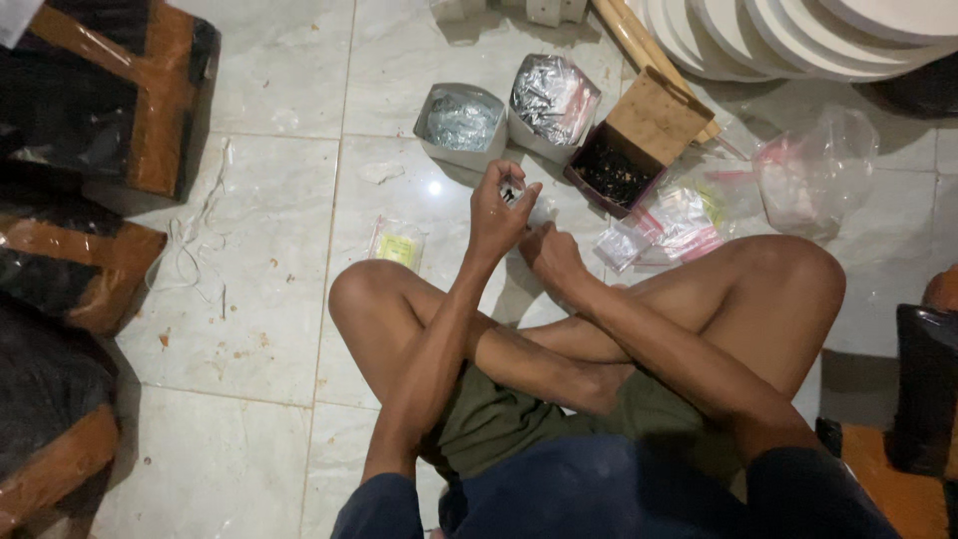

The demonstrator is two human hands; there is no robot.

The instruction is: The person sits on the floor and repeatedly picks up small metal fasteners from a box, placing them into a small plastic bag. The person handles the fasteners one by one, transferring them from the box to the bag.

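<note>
I sit cross-legged on a pale tiled floor. My left hand (496, 210) is raised in front of me, fingers pinched on a small clear plastic bag (514, 192) with something dark inside. My right hand (548, 252) is just below and to the right of it, curled at the bag's lower edge; what it grips is hidden. Just beyond my hands stand two grey boxes of silvery screws (460, 123) (552, 100) and an open cardboard box of dark screws (617, 172).
Several small clear bags with red strips (671, 228) lie to the right, beside a larger crumpled plastic bag (816, 175). A small yellowish packet (397, 246) lies left of my knee. Wrapped black-and-brown parcels (110, 95) line the left. White round panels (788, 35) lean at top right.
</note>
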